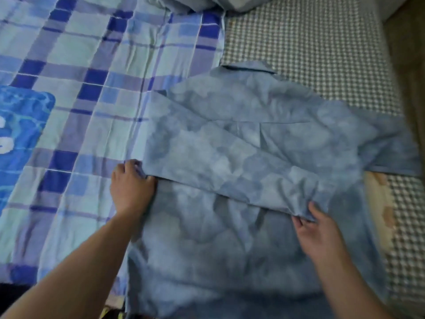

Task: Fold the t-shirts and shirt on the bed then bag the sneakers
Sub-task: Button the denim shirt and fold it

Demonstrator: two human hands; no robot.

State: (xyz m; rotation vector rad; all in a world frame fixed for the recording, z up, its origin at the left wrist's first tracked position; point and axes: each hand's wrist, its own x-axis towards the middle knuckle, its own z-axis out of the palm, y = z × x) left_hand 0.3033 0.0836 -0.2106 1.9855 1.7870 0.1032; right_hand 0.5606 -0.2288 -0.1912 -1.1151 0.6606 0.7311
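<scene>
Mottled pale-blue collared cotton shirt is lying back-up on the bed, collar pointing away. One sleeve is folded across it — long axis running left hand to right hand. Each hand is pinching one end of the sleeve edge, fingers curled on cloth. Unfolded sleeve is lying beyond the right hand — right is nearer.

**A bed dressed in checks**

A blue and teal plaid sheet covers the bed's left side, beside a small-checked grey and white cover. A pale blue pillow lies at the top. Brownish floor runs along the right.
</scene>
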